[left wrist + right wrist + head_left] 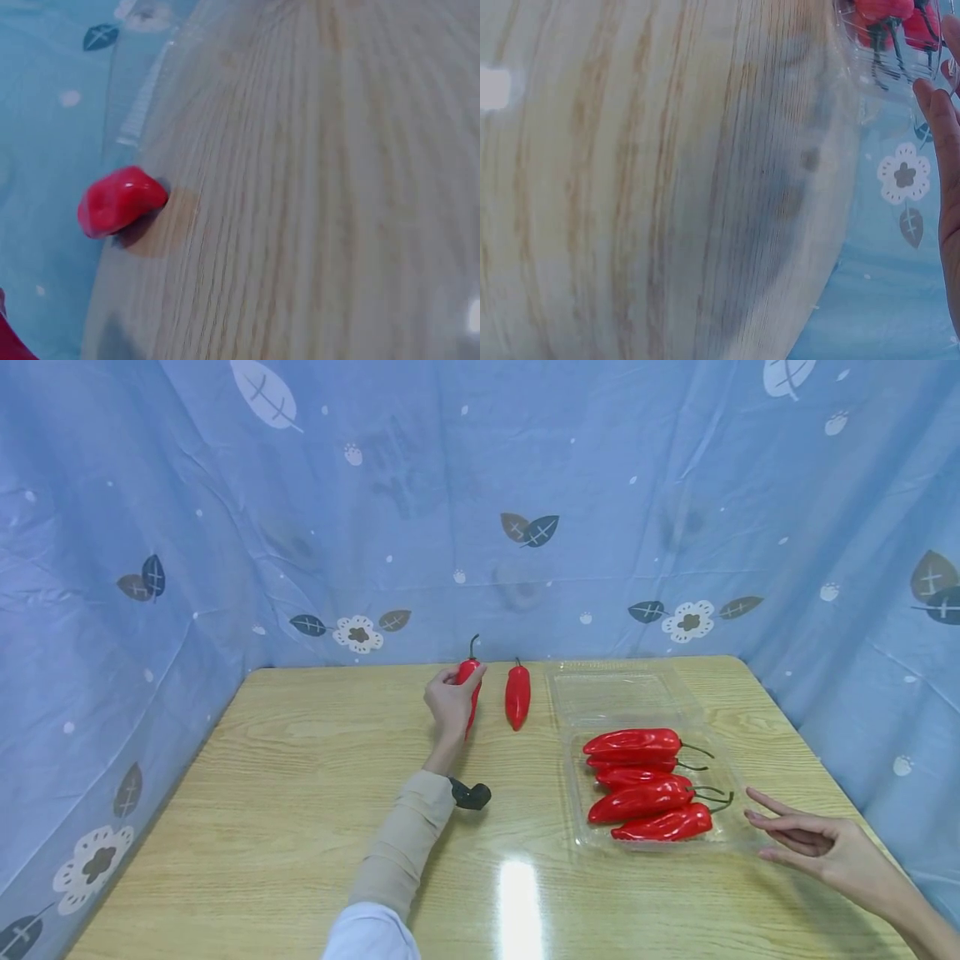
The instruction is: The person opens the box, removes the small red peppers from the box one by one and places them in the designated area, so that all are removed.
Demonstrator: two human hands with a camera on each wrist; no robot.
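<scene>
My left hand (pixel 450 700) pinches a red chili pepper (pixel 468 670) near its stem end, holding it stem up at the back of the table. Just right of it lies a second red chili pepper (pixel 517 697), also visible in the left wrist view (pixel 120 202). Several red chili peppers (pixel 648 797) lie side by side in a clear plastic box (pixel 579 827), stems pointing right. By the box's right edge is my right hand (pixel 825 852), its fingers extended and apart from the peppers. Whether its fingertips touch the rim I cannot tell.
The clear box's lid (pixel 615 695) lies folded open toward the back. A wooden table (pixel 300 827) carries everything, with a blue patterned curtain (pixel 450 527) along its back and sides. A dark wrist-camera piece (pixel 471 795) sticks out beside the left wrist.
</scene>
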